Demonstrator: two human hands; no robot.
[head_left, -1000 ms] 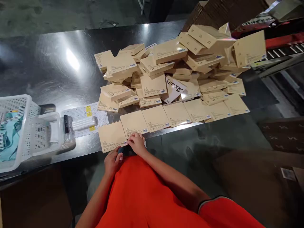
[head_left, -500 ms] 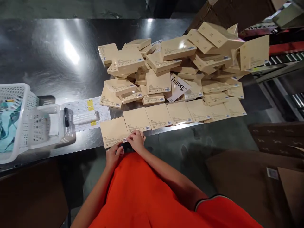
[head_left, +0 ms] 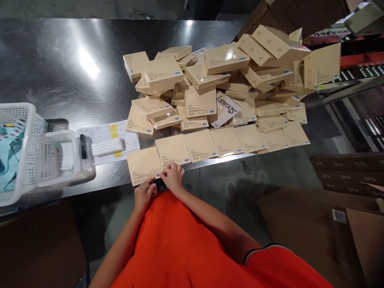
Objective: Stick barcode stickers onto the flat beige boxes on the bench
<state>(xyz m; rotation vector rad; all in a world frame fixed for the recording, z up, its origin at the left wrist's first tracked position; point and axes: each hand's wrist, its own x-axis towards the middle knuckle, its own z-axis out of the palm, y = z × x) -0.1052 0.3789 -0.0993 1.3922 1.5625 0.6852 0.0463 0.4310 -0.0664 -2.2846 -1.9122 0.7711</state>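
A row of flat cream boxes runs along the table's front edge. At its left end, the nearest cream box (head_left: pixel 144 162) lies flat with its printed strip and barcode towards me. My right hand (head_left: pixel 173 177) is at that box's lower right corner, fingertips pinched together by the barcode; anything between them is too small to make out. Beside the same box's front edge, my left hand (head_left: pixel 144 194) is curled, thumb towards the fingers. Something small and pale shows at its fingertips, its kind unclear. The second cream box (head_left: pixel 172 149) lies just beyond my right hand.
Behind the row, a loose pile of cream boxes (head_left: pixel 200 102) holds a white "beauty" card (head_left: pixel 225 109). Leftward are paper sheets (head_left: pixel 129 138), a white ribbed object (head_left: pixel 107 147), a black marker (head_left: pixel 83 147) and white plastic baskets (head_left: pixel 28 152). Cardboard (head_left: pixel 303 216) stands at lower right.
The view has shifted slightly. Both hands stay at the same box corner with nearly the same grip; no box has visibly moved.
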